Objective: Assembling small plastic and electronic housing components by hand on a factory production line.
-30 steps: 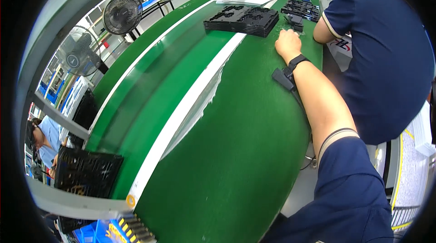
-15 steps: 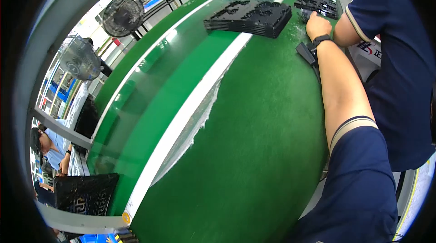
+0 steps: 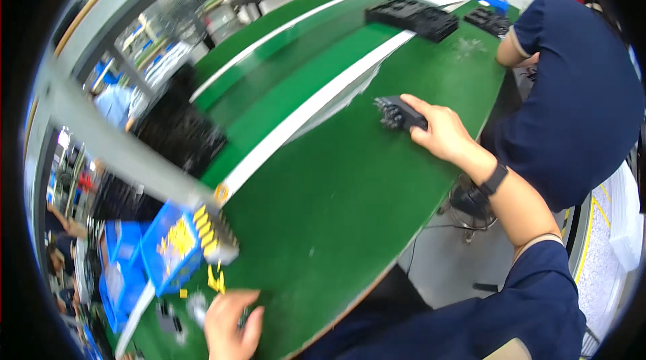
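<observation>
My right hand [image 3: 441, 132] is closed around a bundle of black plastic parts [image 3: 400, 114], held above the middle right of the green tabletop [image 3: 316, 212]. Small grey-black pieces stick out at its far end, too blurred to tell apart. At the lower left, my left hand [image 3: 232, 325] has its thumb and fingers apart. A small dark bit shows in that gap; whether the hand touches it is unclear. Just beyond the hand lie loose yellow pieces [image 3: 216, 279]. A black part [image 3: 168, 319] lies to its left.
Blue bins [image 3: 153, 259], one holding yellow pieces, stand at the left beside a grey frame post [image 3: 128, 145]. Stacked black trays [image 3: 412, 18] sit at the far end, near more black parts [image 3: 487, 21]. A co-worker in a navy shirt [image 3: 572, 104] sits at the right.
My right hand has come back from the black parts at the far end, carrying black parts. My left hand has come into view. The view has swung left, showing the blue bins.
</observation>
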A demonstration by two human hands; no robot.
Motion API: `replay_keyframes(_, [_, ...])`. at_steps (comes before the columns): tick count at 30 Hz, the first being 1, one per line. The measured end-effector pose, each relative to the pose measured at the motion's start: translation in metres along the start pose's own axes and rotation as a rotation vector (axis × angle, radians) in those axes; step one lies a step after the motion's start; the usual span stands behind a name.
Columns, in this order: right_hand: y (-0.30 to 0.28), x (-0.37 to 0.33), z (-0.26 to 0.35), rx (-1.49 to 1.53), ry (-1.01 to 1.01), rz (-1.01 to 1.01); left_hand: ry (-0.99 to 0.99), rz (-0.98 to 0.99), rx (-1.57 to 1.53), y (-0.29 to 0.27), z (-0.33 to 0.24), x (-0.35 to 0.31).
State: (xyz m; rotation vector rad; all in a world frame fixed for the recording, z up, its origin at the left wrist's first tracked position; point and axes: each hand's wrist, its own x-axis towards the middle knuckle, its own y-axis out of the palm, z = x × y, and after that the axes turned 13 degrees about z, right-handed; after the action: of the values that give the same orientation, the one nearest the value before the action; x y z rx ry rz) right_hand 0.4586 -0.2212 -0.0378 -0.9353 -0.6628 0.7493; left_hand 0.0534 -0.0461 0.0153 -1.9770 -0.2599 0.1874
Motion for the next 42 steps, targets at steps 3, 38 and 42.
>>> replay_keyframes(3, [0.025, -0.042, 0.079, 0.435, -0.175, 0.309, -0.053, 0.062, -0.27, 0.025, 0.013, 0.014])
replay_keyframes(38, [0.128, -0.091, 0.284, 1.663, 0.001, 0.567, -0.185, 0.218, -1.152, -0.022, 0.079, -0.07])
replay_keyframes(42, [0.128, -0.07, 0.28, 1.522, 0.0, 0.622, -0.246, 0.371, -1.011, -0.014, 0.098, -0.081])
